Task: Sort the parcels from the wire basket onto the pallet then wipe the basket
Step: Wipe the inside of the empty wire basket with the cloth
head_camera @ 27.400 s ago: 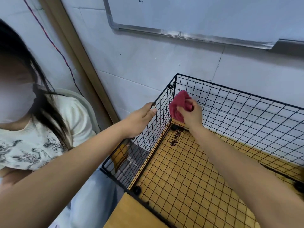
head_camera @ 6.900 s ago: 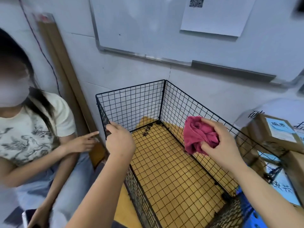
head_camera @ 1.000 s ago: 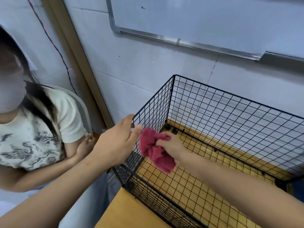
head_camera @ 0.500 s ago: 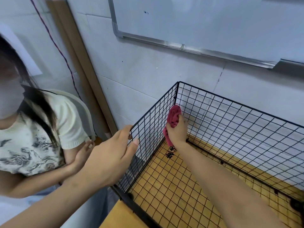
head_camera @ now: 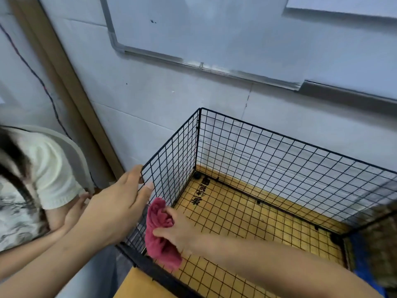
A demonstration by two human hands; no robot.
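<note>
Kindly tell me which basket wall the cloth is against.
The left wall, gripped on top by the left hand; the red cloth lies clear of the back wall.

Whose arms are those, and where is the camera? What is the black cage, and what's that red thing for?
There is no machine here, just a person working with bare hands. The camera sits on their head and looks down, so the two arms are their own. The black cage is a wire basket standing on a yellow wooden surface. The left hand grips the top corner of the basket's side wall. The right hand holds a red cloth against the inside of that wall, for wiping. Another person in a white shirt sits on the left. A whiteboard hangs on the wall behind.
</note>
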